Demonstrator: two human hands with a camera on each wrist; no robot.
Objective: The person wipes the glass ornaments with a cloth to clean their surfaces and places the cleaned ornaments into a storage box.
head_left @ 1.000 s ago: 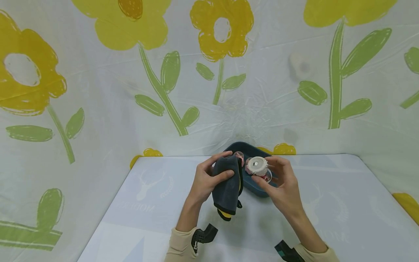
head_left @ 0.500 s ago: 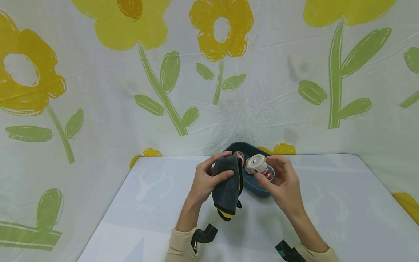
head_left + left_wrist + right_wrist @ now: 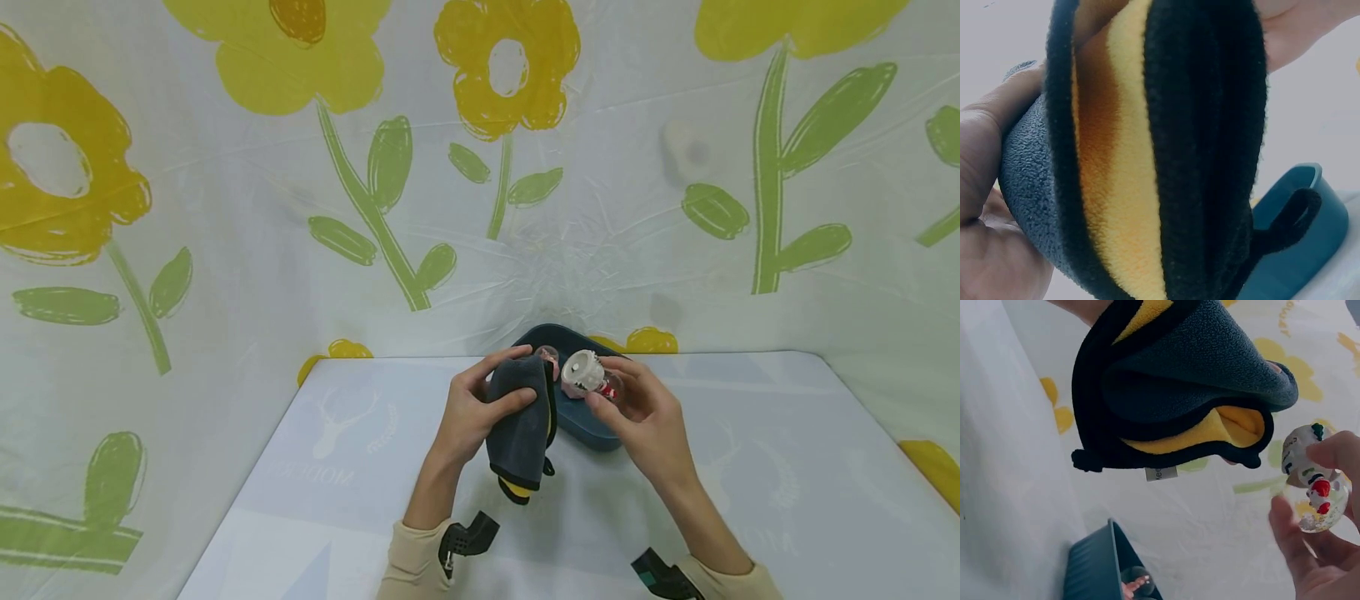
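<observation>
In the head view my left hand [image 3: 467, 417] grips a folded towel [image 3: 517, 425], dark grey outside and yellow inside, with black edging. Its thumb lies across the near face; the left wrist view shows the yellow lining [image 3: 1132, 206] between the folds. To the right, my right hand [image 3: 654, 429] holds a small snow globe [image 3: 583, 370] between thumb and fingers. The globe is tilted, its white base toward the towel. A red-and-white figure [image 3: 1319, 495] shows inside its clear ball in the right wrist view. Towel and globe are apart.
Behind and below the hands stands a dark blue-green plastic bin [image 3: 588, 432] on the white table [image 3: 360, 467]. In it lies another clear globe with pink contents [image 3: 549, 358], and a pink piece shows behind the held globe. A flower-print curtain [image 3: 600, 208] closes off the back.
My right fingers have turned the snow globe, so its white base now faces more to the left and its ball to the right. The left hand and towel stay put.
</observation>
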